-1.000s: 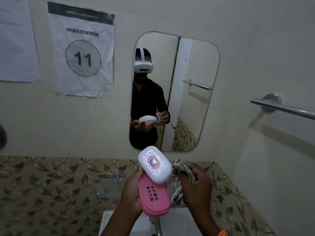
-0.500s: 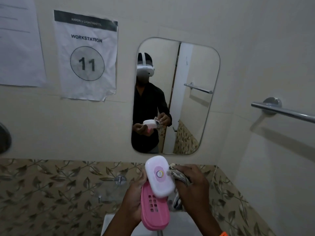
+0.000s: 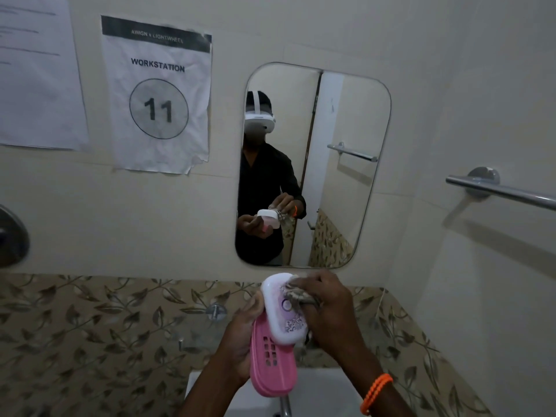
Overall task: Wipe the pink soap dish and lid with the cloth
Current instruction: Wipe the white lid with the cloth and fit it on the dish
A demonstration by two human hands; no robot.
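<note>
Since 0.5 s ago, right hand (image 3: 326, 308) has brought the bunched cloth (image 3: 296, 297) onto the lid (image 3: 282, 311), fingers curled around it. Left hand (image 3: 240, 341) grips the pink soap dish (image 3: 272, 368), both held just below the mirror (image 3: 337, 164)

Dim, flat indoor light, soft shadow under towel bar (image 3: 505, 191), wide-angle bending at edges, slight softness
</note>
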